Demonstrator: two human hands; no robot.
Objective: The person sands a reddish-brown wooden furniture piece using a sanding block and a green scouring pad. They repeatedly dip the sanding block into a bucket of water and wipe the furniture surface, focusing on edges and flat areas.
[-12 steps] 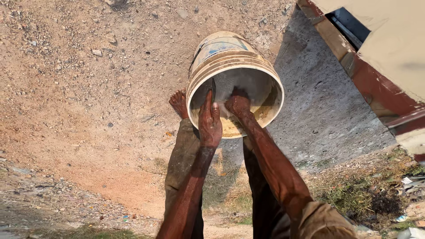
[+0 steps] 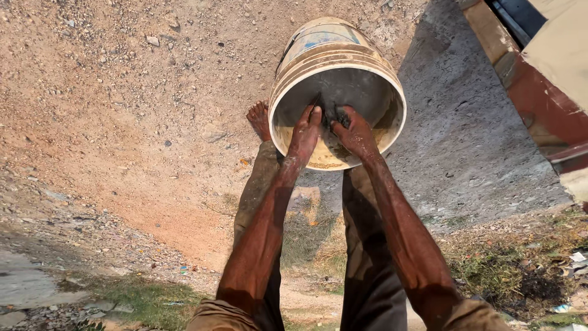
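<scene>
A worn cream plastic bucket (image 2: 306, 61) stands on dirt ground, its inside grey and wet with yellowish residue at the bottom. Both my hands reach into its mouth. My left hand (image 2: 304, 132) has straight fingers laid against a small dark lump (image 2: 334, 113). My right hand (image 2: 355, 132) curls its fingers around that lump from the other side. Both forearms are wet and dirt-stained. My bare foot (image 2: 260, 119) stands just left of the bucket, and my legs in dark trousers (image 2: 367, 257) run beneath the arms.
Sandy, pebbly ground (image 2: 122, 92) spreads to the left. Grey shaded ground (image 2: 465, 141) lies right of the bucket, beside a reddish-brown wall base (image 2: 539, 104). Grass and litter (image 2: 520, 270) lie at the lower right, and a concrete slab edge (image 2: 30, 288) at the lower left.
Both hands have moved from the bucket's near rim deeper into its mouth and come together on the dark lump. The view has shifted slightly closer.
</scene>
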